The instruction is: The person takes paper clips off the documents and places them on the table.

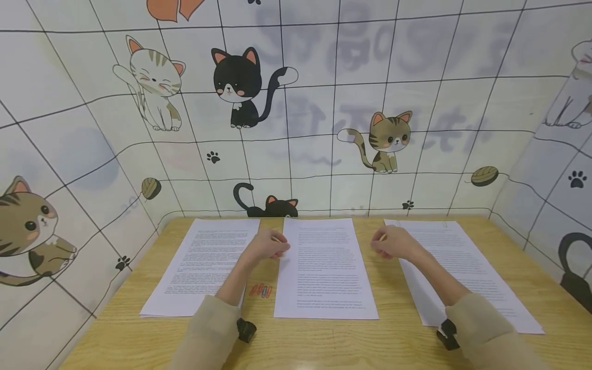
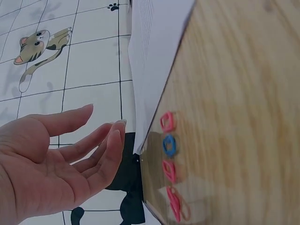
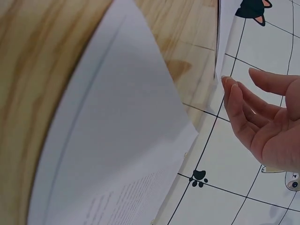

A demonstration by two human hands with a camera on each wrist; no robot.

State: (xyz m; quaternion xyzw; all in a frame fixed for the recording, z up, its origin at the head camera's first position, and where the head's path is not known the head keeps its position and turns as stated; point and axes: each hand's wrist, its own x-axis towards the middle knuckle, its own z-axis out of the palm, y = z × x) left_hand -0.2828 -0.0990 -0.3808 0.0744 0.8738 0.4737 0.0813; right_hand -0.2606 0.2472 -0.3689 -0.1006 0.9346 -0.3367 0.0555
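Observation:
My left hand [image 1: 267, 244] hovers at the left edge of the middle paper stack [image 1: 326, 272], fingers loosely curved and holding nothing. Several paper clips [image 1: 262, 291], pink-red and blue, lie on the table below it; the left wrist view shows a blue clip [image 2: 164, 146] between pink ones. My right hand [image 1: 392, 242] is near the upper left corner of the right paper stack [image 1: 462, 272]. Its fingers bend gently, with nothing between them in the right wrist view. At that stack's top edge sit pale clips [image 1: 445, 224]. A third paper stack [image 1: 199, 267] lies at the left.
All the printed stacks lie flat on a wooden table [image 1: 319, 344]. A white wall covering [image 1: 314, 185] with cartoon cats and grid lines rises behind the table and at both sides.

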